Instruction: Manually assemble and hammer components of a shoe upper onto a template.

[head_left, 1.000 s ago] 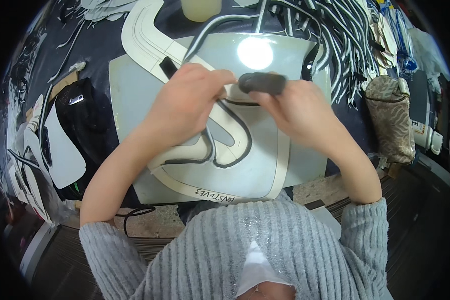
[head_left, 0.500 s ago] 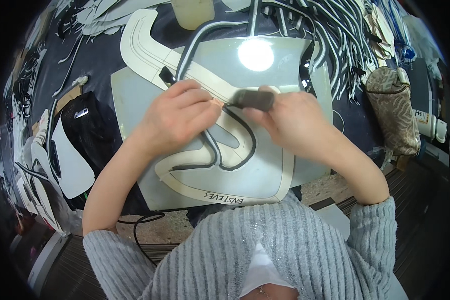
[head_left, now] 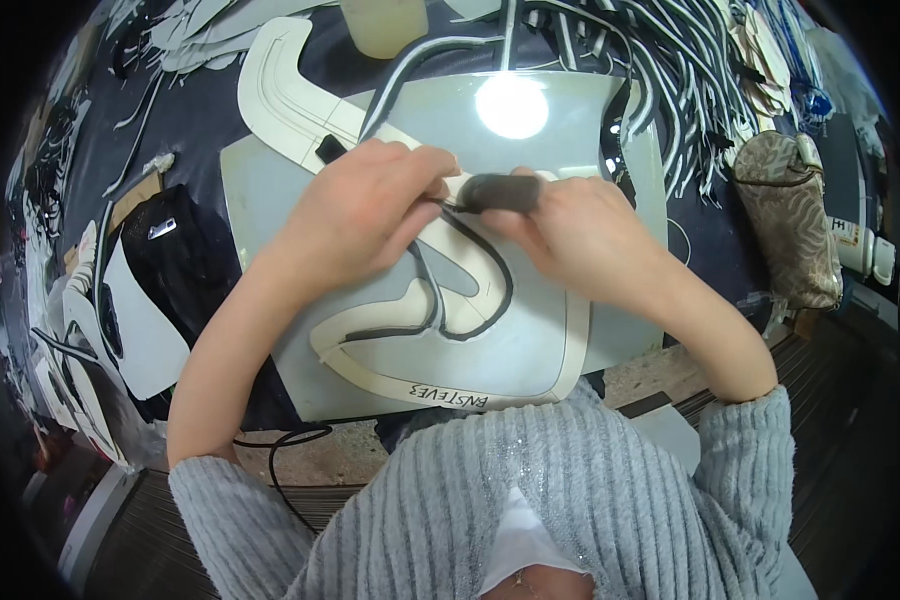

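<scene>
A cream-coloured, curved flat pattern piece (head_left: 280, 110) lies on a pale grey board (head_left: 620, 325). Along its lines runs a narrow black-and-grey strip (head_left: 436, 290), bent into curves below my hands. My left hand (head_left: 358, 205) is closed over the strip at the middle of the piece, fingertips pinched down on it. The black end of a tool (head_left: 330, 150) sticks out behind that hand; the rest is hidden. My right hand (head_left: 595, 235) grips a dark, blunt-headed hammer (head_left: 500, 192), its head right beside my left fingertips. My right fingers hide its handle.
Many black-and-grey strips (head_left: 680, 90) are heaped at the far right, near a patterned pouch (head_left: 788, 220). A translucent tub (head_left: 385, 25) stands at the far edge. White cut pieces (head_left: 145, 310) and black fabric (head_left: 175, 245) lie at the left.
My left hand has shifted slightly up and right, its fingers now closer to the hammer head. The hammer has moved a little and looks less blurred.
</scene>
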### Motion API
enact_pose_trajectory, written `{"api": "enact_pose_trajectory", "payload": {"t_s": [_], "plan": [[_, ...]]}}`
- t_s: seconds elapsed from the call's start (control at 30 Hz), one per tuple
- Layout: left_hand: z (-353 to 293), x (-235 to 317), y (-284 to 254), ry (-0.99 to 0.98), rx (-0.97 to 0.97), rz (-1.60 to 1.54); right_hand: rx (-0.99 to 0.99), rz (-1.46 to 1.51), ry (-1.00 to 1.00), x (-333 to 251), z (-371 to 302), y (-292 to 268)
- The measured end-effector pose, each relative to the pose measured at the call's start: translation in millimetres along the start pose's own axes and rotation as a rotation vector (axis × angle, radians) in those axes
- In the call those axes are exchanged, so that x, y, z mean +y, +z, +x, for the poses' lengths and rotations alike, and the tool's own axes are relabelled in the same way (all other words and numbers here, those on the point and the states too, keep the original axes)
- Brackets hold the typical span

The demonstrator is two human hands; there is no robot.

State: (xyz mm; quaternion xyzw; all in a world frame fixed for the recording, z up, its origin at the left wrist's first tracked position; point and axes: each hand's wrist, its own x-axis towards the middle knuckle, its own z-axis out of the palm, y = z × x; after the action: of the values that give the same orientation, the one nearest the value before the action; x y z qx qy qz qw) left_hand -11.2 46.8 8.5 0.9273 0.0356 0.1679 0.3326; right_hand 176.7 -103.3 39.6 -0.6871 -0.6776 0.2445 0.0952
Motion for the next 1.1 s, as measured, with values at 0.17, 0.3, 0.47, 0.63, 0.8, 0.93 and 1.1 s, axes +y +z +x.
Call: {"api": "enact_pose_trajectory", "payload": {"t_s": [0.17, 0.3, 0.47, 0.63, 0.8, 0.93, 1.1], "plan": [[9.9, 6.8, 1.3, 0.001, -0.062, 0.061, 0.108, 0.592, 0.244, -1.1, -24.2, -1.2], [12.8, 6.5, 6.9, 0.051, -0.094, 0.081, 0.136, 0.427, 0.085, -12.9, -45.0, 8.7], [6.8, 9.5, 17.7, 0.056, -0.034, 0.116, 0.228, 0.025, -0.13, -20.2, -56.0, 21.0], [20.1, 27.6, 14.9, -0.402, -0.043, -0.191, 0.254, 0.012, -0.125, -19.4, -60.4, 36.5], [27.0, 27.3, 1.6, 0.031, -0.28, 0.257, 0.331, 0.041, -0.133, -17.5, -59.1, 41.8], [32.6, 33.8, 10.3, 0.317, -0.281, 0.475, 0.307, -0.016, -0.13, -22.2, -60.1, 46.9], [31.5, 24.7, 12.0, 0.068, -0.324, 0.422, 0.424, -0.024, -0.16, -18.6, -62.3, 56.5]]}}
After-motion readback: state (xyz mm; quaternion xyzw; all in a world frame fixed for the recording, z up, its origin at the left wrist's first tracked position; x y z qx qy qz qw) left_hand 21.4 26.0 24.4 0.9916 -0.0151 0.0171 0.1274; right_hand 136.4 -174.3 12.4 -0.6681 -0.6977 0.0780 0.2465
